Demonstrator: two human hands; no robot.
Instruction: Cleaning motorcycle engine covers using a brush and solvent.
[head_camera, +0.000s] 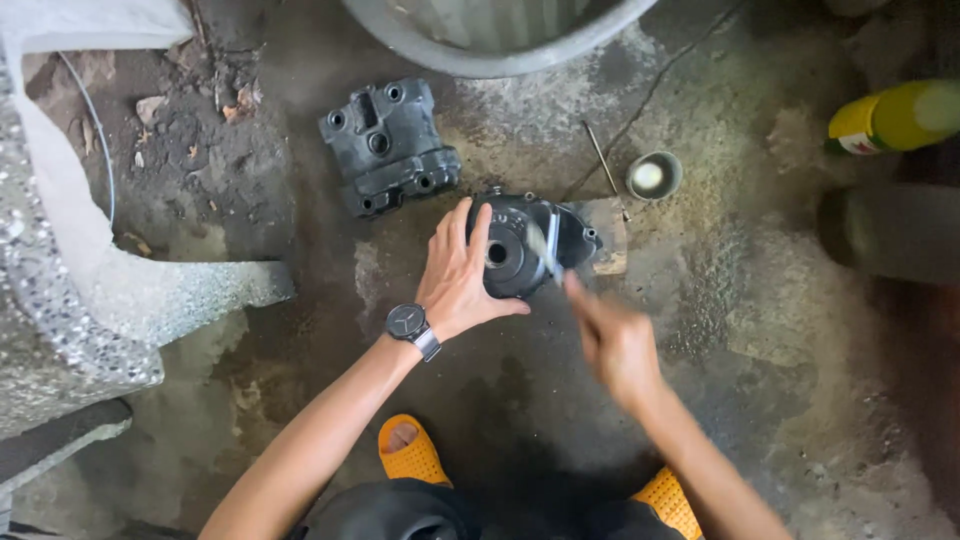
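A dark round engine cover (525, 245) lies on the concrete floor, resting partly on a small wooden block (608, 238). My left hand (460, 275), with a wristwatch on the wrist, rests flat on the cover's left side, fingers spread. My right hand (615, 340) is blurred and grips a thin tool (548, 255) whose tip is over the cover's middle; what kind of tool it is cannot be made out.
A second dark engine part (388, 145) lies behind the cover. A small metal cup (654, 175) and a thin rod (601, 157) sit at the right. A grey basin (490, 35) stands at the top, a yellow-green bottle (895, 117) at far right, a speckled stone bench (90, 300) at left.
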